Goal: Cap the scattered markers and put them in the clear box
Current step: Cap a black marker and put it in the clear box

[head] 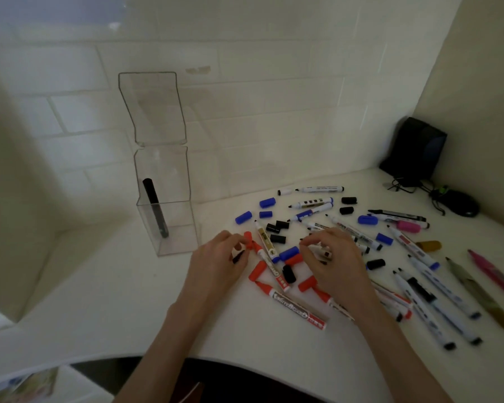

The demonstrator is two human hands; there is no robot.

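The tall clear box (175, 237) stands at the back left with its lid (152, 109) hinged up, and one capped black marker (155, 207) leans inside it. Several uncapped markers (317, 203) and loose blue (267, 202), black (277, 227) and red (257, 271) caps lie scattered over the white table (128, 301). My left hand (216, 260) rests right of the box, fingers curled on a small black cap (238, 258), beside a red-tipped marker (250, 241). My right hand (335, 260) is over the pile, pinching a white marker (322, 251); its tip is hidden.
A black speaker (413, 149) stands in the back right corner, with a black mouse (461, 204) and tangled cable (402, 183) beside it. A tiled wall runs behind the box. Pink (495, 274) and gold (477, 292) markers lie far right. The table's curved front edge is near my body.
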